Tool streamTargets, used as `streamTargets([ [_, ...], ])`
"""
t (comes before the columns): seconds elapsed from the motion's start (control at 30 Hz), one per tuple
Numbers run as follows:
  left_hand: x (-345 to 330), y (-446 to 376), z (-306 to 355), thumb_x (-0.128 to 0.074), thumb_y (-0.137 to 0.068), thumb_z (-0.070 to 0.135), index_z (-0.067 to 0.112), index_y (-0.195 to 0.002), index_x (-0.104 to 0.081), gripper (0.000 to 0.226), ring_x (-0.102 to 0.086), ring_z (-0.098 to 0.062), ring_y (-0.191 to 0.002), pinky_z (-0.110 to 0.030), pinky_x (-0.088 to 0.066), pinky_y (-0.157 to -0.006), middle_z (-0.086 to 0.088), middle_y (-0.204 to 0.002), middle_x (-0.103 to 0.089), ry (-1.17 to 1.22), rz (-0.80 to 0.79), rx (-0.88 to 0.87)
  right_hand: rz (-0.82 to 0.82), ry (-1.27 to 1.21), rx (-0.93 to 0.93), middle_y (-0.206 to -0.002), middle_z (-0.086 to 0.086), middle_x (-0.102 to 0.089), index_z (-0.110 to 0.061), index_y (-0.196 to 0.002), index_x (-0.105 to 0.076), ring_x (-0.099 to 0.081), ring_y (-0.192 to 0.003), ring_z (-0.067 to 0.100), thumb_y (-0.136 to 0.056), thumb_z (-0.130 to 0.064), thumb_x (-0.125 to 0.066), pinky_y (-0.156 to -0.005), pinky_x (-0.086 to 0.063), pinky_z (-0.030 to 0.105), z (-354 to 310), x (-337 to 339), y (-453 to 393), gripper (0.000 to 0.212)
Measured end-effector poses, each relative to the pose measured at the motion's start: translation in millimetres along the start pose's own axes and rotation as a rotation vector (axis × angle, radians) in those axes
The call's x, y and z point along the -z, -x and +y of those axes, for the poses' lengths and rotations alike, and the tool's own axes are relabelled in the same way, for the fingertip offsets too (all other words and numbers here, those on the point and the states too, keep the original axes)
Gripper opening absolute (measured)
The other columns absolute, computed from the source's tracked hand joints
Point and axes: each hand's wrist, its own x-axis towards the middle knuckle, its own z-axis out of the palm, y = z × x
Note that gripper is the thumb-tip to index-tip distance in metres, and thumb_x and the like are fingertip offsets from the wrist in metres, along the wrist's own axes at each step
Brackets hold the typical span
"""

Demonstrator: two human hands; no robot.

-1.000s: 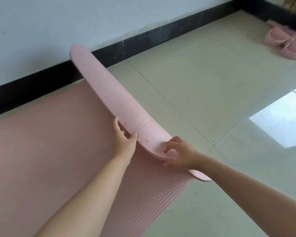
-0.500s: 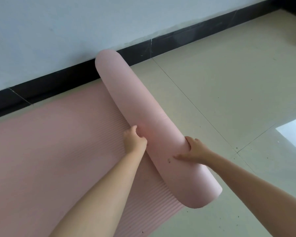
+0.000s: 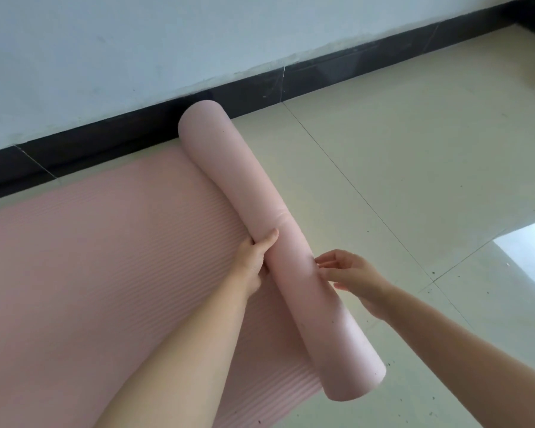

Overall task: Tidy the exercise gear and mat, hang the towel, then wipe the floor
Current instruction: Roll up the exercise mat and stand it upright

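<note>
A: Open cream tiled floor (image 3: 414, 156) right of the long rolled end of the pink ribbed foam mat (image 3: 260, 211), wide enough for a hand to sweep through.
B: Blocked at the far end, though: roll nearly against the black skirting board (image 3: 322, 75) under the pale painted wall (image 3: 136, 41).
A: Left side taken by the flat, unrolled stretch of mat, low enough to pass over.
B: Left hand (image 3: 254, 257) pressed against the near-left flank of the roll, thumb over the top; no gap there.
A: Right hand (image 3: 352, 274) just beside the roll's right flank, fingers (image 3: 325, 259) spread and about touching it.
B: Near end of the roll clear, bare floor around it.
</note>
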Motion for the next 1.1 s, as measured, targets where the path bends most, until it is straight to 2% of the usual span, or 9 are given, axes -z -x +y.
streamTargets([
  [0.1, 15, 2, -2, -0.052, -0.094, 0.011, 0.012, -0.094, -0.059, 0.007, -0.059, -0.015, -0.08, -0.029, -0.048, -0.072, -0.001, -0.089, -0.063, -0.002, -0.012, 0.071, 0.077, 0.023, -0.016, -0.091, 0.001, -0.058, -0.019, -0.087, -0.061, -0.052, -0.08, 0.013, -0.087, -0.002, -0.057, -0.07, -0.042, 0.02, 7, -11, -5, 0.017],
  [0.17, 27, 4, -9, -0.055, -0.093, 0.013, 0.005, -0.114, -0.057, 0.023, -0.062, -0.022, -0.096, -0.034, -0.049, -0.085, -0.007, -0.105, -0.065, -0.079, 0.044, 0.083, 0.123, 0.086, -0.032, -0.084, -0.004, -0.056, -0.012, -0.111, -0.058, -0.051, -0.078, 0.014, -0.088, -0.005, -0.057, -0.066, -0.041, 0.02, 11, -21, -8, 0.024],
  [0.27, 39, 10, -15, -0.066, -0.086, 0.021, 0.003, -0.136, -0.042, 0.058, -0.051, -0.027, -0.123, -0.032, -0.041, -0.1, -0.013, -0.133, -0.054, -0.44, 0.282, -0.017, 0.124, 0.205, -0.026, -0.079, -0.011, -0.05, -0.01, -0.133, -0.044, -0.049, -0.075, 0.013, -0.088, -0.013, -0.059, -0.059, -0.039, 0.017, 12, -36, -11, 0.048],
  [0.37, 40, 17, -11, -0.068, -0.083, 0.026, 0.007, -0.137, -0.038, 0.065, -0.043, -0.028, -0.125, -0.031, -0.035, -0.101, -0.015, -0.133, -0.046, -0.95, 0.515, -0.241, 0.141, 0.277, -0.096, -0.094, 0.0, -0.053, -0.008, -0.138, -0.039, -0.052, -0.088, 0.019, -0.086, -0.019, -0.063, -0.07, -0.044, 0.024, 9, -44, -12, 0.058],
  [0.47, 35, 23, -7, -0.057, -0.089, 0.014, 0.016, -0.138, -0.041, 0.052, -0.044, -0.029, -0.119, -0.033, -0.037, -0.097, -0.012, -0.129, -0.043, -1.297, 0.408, -0.479, 0.168, 0.429, -0.194, -0.113, 0.008, -0.05, -0.006, -0.128, -0.047, -0.053, -0.11, 0.027, -0.084, -0.028, -0.063, -0.084, -0.045, 0.032, 3, -48, -9, 0.052],
  [0.57, 37, 25, -3, -0.041, -0.089, -0.001, 0.023, -0.139, -0.042, 0.056, -0.046, -0.029, -0.118, -0.035, -0.041, -0.094, -0.007, -0.132, -0.042, -1.559, 0.21, -0.586, 0.142, 0.458, -0.291, -0.106, 0.006, -0.038, -0.008, -0.098, -0.05, -0.049, -0.089, 0.026, -0.082, -0.037, -0.064, -0.059, -0.038, 0.026, -2, -51, -7, 0.036],
  [0.7, 34, 29, 4, -0.043, -0.092, 0.012, 0.019, -0.138, -0.044, 0.047, -0.043, -0.028, -0.123, -0.032, -0.037, -0.1, -0.007, -0.136, -0.043, -1.562, 0.23, -0.485, 0.116, 0.444, -0.288, -0.114, 0.009, -0.047, -0.003, -0.131, -0.034, -0.042, -0.091, 0.022, -0.084, -0.038, -0.06, -0.068, -0.039, 0.028, -5, -60, -4, 0.064],
  [0.97, 49, 48, 9, -0.066, -0.082, 0.041, 0.012, -0.135, -0.043, 0.064, -0.049, -0.024, -0.125, -0.029, -0.04, -0.097, -0.006, -0.135, -0.053, -1.151, 0.324, -0.23, 0.133, 0.603, -0.15, -0.122, 0.012, -0.055, -0.005, -0.125, -0.039, -0.054, -0.112, 0.029, -0.092, -0.033, -0.045, -0.075, -0.038, 0.028, -4, -77, 9, 0.044],
  [1.1, 70, 50, 6, -0.075, -0.075, 0.035, 0.011, -0.135, -0.041, 0.072, -0.05, -0.022, -0.125, -0.03, -0.041, -0.099, -0.005, -0.133, -0.053, -0.957, 0.318, -0.233, 0.074, 0.364, -0.241, -0.09, 0.015, -0.06, 0.003, -0.121, -0.045, -0.06, -0.088, 0.028, -0.086, -0.011, -0.05, -0.086, -0.049, 0.033, -6, -75, 3, 0.038],
])
